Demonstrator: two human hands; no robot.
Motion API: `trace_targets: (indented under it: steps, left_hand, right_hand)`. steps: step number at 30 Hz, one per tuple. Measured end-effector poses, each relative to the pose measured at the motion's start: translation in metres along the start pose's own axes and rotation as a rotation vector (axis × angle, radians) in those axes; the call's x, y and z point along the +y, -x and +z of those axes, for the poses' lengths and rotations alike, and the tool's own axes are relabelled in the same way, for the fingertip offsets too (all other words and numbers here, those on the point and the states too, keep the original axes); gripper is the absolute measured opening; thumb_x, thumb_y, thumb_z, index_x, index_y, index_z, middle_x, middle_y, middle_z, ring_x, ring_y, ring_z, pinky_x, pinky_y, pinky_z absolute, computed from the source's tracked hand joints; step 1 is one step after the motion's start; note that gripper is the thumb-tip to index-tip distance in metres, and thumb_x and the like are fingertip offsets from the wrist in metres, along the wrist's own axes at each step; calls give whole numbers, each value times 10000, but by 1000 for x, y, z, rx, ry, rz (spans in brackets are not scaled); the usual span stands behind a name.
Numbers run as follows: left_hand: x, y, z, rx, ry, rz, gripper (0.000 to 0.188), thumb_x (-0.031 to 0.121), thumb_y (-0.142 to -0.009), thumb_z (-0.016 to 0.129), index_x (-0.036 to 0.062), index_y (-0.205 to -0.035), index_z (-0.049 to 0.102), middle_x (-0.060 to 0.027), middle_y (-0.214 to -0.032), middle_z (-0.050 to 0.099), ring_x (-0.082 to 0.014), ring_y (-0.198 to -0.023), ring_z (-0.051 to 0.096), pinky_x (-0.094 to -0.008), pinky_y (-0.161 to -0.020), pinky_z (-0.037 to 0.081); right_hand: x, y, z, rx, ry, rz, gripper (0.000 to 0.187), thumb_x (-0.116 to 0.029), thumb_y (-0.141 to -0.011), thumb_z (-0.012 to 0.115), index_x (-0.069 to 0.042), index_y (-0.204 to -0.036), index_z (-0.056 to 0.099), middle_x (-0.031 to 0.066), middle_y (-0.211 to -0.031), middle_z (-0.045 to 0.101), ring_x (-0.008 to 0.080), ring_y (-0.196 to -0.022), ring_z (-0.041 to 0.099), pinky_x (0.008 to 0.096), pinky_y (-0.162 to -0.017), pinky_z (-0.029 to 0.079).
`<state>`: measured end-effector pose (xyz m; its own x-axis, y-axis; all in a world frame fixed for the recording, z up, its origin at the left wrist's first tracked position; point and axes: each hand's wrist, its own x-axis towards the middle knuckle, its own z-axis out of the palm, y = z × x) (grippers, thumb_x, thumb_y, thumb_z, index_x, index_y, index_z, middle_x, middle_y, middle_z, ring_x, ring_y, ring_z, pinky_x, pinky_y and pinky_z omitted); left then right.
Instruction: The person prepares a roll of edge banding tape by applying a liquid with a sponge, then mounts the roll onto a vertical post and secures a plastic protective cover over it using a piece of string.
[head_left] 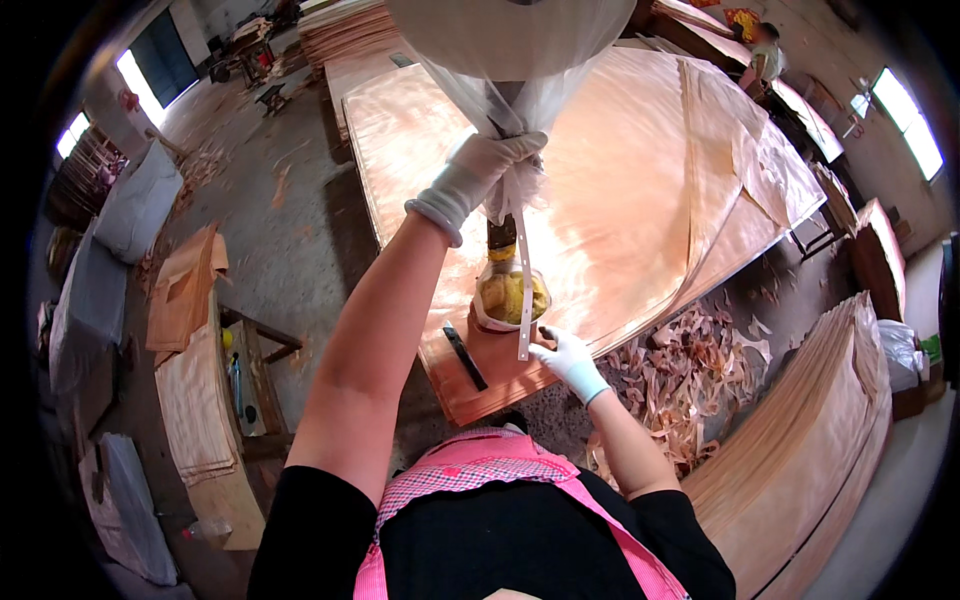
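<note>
My left hand (pixel 480 172), in a white knit glove, is raised and closed round the gathered neck of a clear plastic sheet (pixel 455 75). The sheet hangs beneath a large white round thing (pixel 510 35). Below the fist dangles a white strip with small holes (pixel 523 290). It passes in front of a round tub (pixel 488 318) with yellowish contents (pixel 510 300). My right hand (pixel 570 362), gloved in white, is beside the strip's lower end with its fingers apart. Whether they touch the strip, I cannot tell. A black flat bar (pixel 464 356) lies left of the tub.
Thin wood veneer sheets (pixel 610 180) cover the table ahead. Veneer scraps (pixel 685 375) litter the floor at right, beside a tall veneer stack (pixel 800 450). At left stands a bench with veneer (pixel 195 400). Another person (pixel 765 60) is at the far right.
</note>
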<state>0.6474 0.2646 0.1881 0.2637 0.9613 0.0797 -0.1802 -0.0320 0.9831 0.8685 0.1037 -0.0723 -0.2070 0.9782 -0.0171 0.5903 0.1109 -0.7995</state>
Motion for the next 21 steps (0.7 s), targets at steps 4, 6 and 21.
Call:
trace_targets:
  steps: [4, 6, 21]
  left_hand:
    - [1, 2, 3, 8, 77, -23, 259, 221, -850, 757, 26, -947, 616, -41, -848, 635, -151, -749, 618, -297, -703, 519]
    - [3, 3, 7, 6, 100, -22, 263, 214, -847, 760, 24, -956, 613, -39, -850, 633, -150, -753, 618, -297, -701, 520]
    - [-9, -6, 2, -43, 75, -2, 261, 205, -846, 762, 28, -976, 621, -50, -828, 654, -159, -756, 641, -307, -693, 538]
  right_hand:
    - [-10, -8, 25, -151, -588, 415, 223, -229, -906, 657, -36, -1014, 681, 27, -750, 656, 101, -576, 569, 240, -494, 443]
    - [-4, -4, 32, -196, -595, 506, 194, -236, -917, 656, -51, -960, 697, 6, -711, 638, 80, -526, 521, 236, -470, 418]
    - [3, 50, 2, -726, 556, 177, 406, -377, -857, 672, 28, -846, 700, 179, -709, 675, 262, -621, 683, 351, -649, 559]
